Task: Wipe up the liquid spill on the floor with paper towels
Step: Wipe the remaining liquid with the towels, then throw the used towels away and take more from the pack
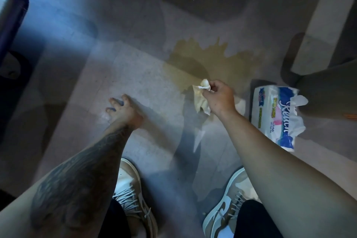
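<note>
From the head view, we crouch over a pale speckled floor (pixel 135 75). Both our shoes are at the near edge, the left shoe (pixel 133 195) and the right shoe (pixel 229 208).

The liquid spill (pixel 210 62) is a wide yellowish-brown puddle just beyond our hands, right of centre, and it looks largely unwiped. Our right hand (pixel 220 98) pinches a crumpled paper towel (pixel 201 100) between thumb and curled fingers at the puddle's near edge. The towel hangs below the hand and is already stained yellow. We cannot tell whether its lower end touches the floor.

Our left hand (pixel 120 109) is well apart from the right, on dry floor to the left of the puddle. Its fingers are spread and hold nothing, and it seems to brace us.

The paper towel pack (pixel 276 116) lies on the floor just right of our right arm, with a loose sheet poking from its torn far end. A dark rounded object (pixel 11 17) stands at the far left, and a pale upright post (pixel 318 17) at the far right.

We judge the wiping to be at an early stage, with one used towel and most of the puddle left. The next move calls for pressing the towel flat onto the wet patch and drawing it inward. As this sheet looks soaked, fresh sheets from the pack will probably be needed soon.
</note>
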Tool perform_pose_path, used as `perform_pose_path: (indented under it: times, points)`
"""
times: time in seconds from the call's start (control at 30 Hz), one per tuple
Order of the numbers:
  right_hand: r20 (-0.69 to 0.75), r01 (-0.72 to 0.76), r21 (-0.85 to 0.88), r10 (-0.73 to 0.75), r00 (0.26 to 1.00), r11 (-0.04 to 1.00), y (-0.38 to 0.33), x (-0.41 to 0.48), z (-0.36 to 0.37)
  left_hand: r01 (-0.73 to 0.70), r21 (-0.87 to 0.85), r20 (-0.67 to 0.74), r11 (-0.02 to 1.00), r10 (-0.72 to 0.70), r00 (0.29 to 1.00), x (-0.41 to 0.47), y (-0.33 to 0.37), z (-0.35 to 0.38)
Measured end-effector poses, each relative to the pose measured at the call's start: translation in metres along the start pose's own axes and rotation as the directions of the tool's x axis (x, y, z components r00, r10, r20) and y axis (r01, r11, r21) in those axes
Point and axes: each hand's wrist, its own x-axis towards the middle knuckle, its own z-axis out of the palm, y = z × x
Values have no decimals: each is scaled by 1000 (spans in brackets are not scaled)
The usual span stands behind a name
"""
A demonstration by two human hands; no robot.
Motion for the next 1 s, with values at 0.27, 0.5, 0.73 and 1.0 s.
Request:
perform_pose_path:
  times: [0.27,0.5,0.73,1.0]
  points:
    - [-6,-93,261,98,995,961,-31,-22,-52,-239,-595,33,767,321,947,-84,88,-24]
    - [-66,3,417,27,997,909,-71,-27,-114,-661,-519,-288,542,617,732,-135,193,-95]
    - [-322,185,538,-2,947,823,-78,-30,-231,-915,-226,-400,335,824,401,-223,312,-127]
    - [-658,314,453,75,750,835,-8,-39,-386,-886,-365,-105,287,932,346,-345,448,-86]
